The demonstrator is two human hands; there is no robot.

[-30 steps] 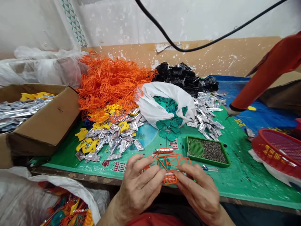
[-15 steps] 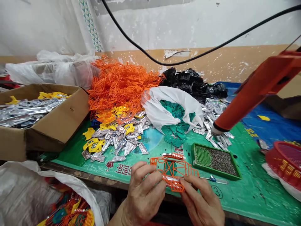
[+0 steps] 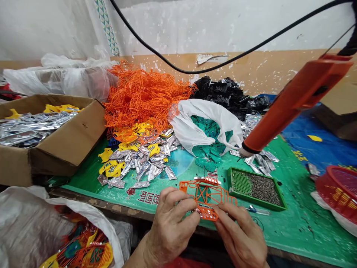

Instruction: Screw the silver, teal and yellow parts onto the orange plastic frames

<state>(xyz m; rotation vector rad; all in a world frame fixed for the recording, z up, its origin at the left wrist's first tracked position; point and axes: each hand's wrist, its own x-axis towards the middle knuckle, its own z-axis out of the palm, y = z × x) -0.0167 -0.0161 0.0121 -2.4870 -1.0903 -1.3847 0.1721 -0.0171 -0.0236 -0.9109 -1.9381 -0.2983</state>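
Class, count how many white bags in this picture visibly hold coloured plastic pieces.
2. A white plastic bag on the table's middle holds teal pieces; another white bag, below the table's near edge at lower left, holds multicoloured frames. Others could be hidden.

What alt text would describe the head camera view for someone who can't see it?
The left hand and right hand hold an orange plastic lattice frame over a green mat, near a heap of orange frames and silver pieces.

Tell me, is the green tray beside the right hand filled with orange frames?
No, the green tray holds small dark-grey pieces.
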